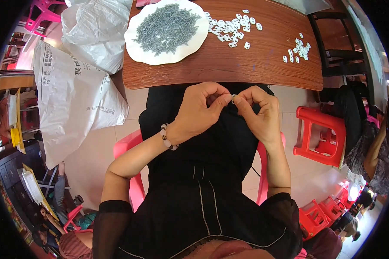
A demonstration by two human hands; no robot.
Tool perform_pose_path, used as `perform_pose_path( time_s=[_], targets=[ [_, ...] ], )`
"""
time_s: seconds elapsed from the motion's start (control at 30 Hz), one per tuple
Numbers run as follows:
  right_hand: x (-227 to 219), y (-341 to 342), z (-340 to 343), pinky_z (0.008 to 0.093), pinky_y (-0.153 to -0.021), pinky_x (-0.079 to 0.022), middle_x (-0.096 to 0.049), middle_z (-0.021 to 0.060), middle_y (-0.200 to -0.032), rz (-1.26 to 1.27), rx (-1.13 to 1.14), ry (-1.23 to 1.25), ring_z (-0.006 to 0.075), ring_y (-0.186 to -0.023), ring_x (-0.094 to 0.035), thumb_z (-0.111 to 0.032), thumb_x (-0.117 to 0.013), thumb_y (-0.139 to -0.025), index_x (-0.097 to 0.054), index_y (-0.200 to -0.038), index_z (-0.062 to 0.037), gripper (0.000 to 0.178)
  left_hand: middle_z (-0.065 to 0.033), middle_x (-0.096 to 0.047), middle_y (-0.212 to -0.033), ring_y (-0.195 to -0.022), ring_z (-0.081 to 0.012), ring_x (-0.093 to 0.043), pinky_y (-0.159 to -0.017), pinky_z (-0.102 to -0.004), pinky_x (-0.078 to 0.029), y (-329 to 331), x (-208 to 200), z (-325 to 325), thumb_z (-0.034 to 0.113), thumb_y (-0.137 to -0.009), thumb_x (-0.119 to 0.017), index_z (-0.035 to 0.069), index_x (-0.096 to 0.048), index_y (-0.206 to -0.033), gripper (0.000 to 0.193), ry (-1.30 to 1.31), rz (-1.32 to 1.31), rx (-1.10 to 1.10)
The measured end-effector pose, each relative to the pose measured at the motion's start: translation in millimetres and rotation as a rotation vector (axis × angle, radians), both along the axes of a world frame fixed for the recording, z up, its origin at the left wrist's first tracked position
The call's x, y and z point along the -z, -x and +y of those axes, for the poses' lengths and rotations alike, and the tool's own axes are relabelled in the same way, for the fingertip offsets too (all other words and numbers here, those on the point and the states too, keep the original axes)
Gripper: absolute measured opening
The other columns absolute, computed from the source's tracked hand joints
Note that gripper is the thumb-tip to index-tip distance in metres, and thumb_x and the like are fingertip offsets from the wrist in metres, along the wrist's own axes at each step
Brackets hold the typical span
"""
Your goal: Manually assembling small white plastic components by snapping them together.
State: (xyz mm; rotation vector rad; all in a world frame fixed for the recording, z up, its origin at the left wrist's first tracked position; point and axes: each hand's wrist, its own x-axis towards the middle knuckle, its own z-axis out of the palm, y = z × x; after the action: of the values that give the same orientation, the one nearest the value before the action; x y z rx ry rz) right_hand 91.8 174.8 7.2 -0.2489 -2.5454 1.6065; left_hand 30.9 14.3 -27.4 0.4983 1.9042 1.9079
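Note:
Just in front of the table edge, over my lap, my two hands meet fingertip to fingertip. My right hand (260,113) is closed in a pinch on a small white plastic piece (234,99). Thumb and forefinger of my left hand (201,107) press together against the same spot; what they hold, if anything, is too small to make out. On the table, a white scalloped plate (138,54) bears a heap of small grey rod-shaped pieces (170,30). Loose white plastic pieces (231,30) with holes lie right of the plate, and a smaller group (302,49) lies farther right.
The brown wooden table (194,71) ends just beyond my hands. Large white sacks (73,103) stand on the floor at the left. A red plastic stool (320,138) is at the right, beside a seated person in dark clothes. Other people and red stools (313,218) appear behind.

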Motion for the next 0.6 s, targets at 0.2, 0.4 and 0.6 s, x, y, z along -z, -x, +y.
perform_pose_path(
  time_s=[0.2, 0.4, 0.6],
  targets=[
    [1.2, 1.6, 1.9, 0.0228, -0.055, -0.042, -0.061, 0.0054, -0.065, -0.043, 0.007, 0.101, 0.0081, -0.057, -0.055, -0.005, -0.067, -0.083, -0.063, -0.078, 0.0025, 0.009, -0.0026, -0.064, -0.069, -0.059, -0.0049, -0.055, -0.054, -0.0200, -0.043, 5.4, -4.2, -2.1, 0.007, -0.087, -0.065, -0.003, -0.066, -0.085, 0.011, -0.015, -0.133, 0.057],
    [3.2, 1.6, 2.3, 0.0223, -0.054, -0.042, -0.061, 0.0051, -0.065, -0.037, 0.018, 0.088, 0.0071, -0.057, -0.054, -0.005, -0.067, -0.083, -0.063, -0.078, 0.0027, 0.010, -0.0017, -0.064, -0.069, -0.059, -0.0046, -0.055, -0.054, -0.0198, -0.043, 6.8, -4.2, -2.6, 0.009, -0.088, -0.063, -0.004, -0.066, -0.085, 0.013, -0.022, -0.126, 0.068],
    [6.4, -0.4, 0.6, 0.0175, -0.055, -0.037, -0.056, -0.0032, -0.063, 0.004, -0.006, 0.040, 0.0016, -0.058, -0.049, -0.007, -0.063, -0.089, -0.062, -0.080, 0.0003, 0.012, -0.0029, -0.064, -0.069, -0.060, -0.0049, -0.056, -0.055, -0.0198, -0.044, 0.2, -4.2, 0.2, 0.005, -0.087, -0.064, -0.004, -0.066, -0.085, 0.009, -0.008, -0.081, 0.015]
  ],
)
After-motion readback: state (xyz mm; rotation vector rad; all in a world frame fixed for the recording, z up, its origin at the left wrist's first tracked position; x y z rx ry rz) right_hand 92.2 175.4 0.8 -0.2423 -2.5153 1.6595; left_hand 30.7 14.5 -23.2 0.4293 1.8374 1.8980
